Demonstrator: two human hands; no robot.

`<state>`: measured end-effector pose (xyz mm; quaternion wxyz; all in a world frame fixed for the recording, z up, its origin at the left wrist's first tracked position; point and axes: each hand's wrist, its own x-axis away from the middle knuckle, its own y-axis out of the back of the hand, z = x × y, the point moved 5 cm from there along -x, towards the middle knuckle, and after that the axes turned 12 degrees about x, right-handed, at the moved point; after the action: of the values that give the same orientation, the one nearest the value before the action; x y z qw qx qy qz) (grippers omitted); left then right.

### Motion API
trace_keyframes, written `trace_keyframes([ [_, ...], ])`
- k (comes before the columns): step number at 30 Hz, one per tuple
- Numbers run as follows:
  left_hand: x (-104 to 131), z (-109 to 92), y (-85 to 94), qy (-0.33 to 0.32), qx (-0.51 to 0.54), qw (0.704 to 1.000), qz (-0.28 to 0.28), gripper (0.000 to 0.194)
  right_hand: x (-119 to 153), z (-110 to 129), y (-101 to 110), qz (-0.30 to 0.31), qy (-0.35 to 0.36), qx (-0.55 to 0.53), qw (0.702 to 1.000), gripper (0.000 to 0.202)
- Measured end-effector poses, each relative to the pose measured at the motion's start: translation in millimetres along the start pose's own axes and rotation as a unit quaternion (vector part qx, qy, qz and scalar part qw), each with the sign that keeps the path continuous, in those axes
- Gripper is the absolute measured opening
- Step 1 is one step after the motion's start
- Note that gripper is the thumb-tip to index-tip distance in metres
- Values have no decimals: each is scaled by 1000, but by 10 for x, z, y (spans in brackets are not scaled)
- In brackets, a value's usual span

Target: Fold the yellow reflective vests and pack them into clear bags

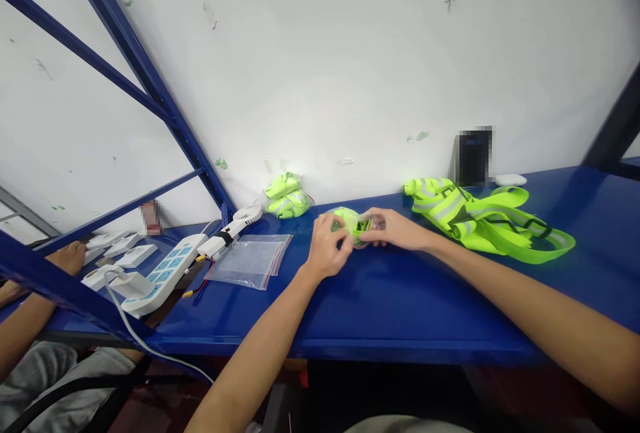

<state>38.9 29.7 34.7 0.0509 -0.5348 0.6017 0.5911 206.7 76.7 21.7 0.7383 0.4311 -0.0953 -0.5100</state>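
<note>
A clear plastic bag with a folded neon-yellow reflective strap [354, 224] inside is between my two hands, above the blue table. On its near left side my left hand [327, 246] has its thumb and fingers curled and closed on the bag. From the right, my right hand [390, 228] grips the bag's other end, and some of its fingers are hidden behind the plastic. Loose neon-yellow reflective straps [465, 213] with grey stripes and black buckles lie in a heap to the right of my right hand.
Bagged straps [287, 196] rest against the wall. Left of my hands lie flat zip bags [250, 260], a small white fan [247, 214] and a white power strip [167, 273]. A blue frame post [165, 110] slants beside another person's hand [70, 258]. A dark upright object [473, 160] stands behind.
</note>
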Motion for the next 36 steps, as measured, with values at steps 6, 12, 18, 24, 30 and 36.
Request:
trace_keyframes([
  [6,6,391,80,122,84,989,-15,29,6,13,7,-34,39,87,995,10],
  [12,-37,229,-4,137,-22,986,87,59,-6,-15,-24,-72,19,77,994,9],
  [18,-411,205,112,211,-135,952,175,60,-2,-36,-143,-57,-23,-120,991,44],
  [24,-666,347,-169,199,34,940,276,48,1,-104,-108,-80,-94,-299,946,62],
  [30,-478,497,-339,258,193,913,252,56,-30,-285,-67,-66,-196,-342,917,38],
  [36,-445,418,-246,241,188,921,241,45,-26,-189,-69,52,-134,-236,961,31],
])
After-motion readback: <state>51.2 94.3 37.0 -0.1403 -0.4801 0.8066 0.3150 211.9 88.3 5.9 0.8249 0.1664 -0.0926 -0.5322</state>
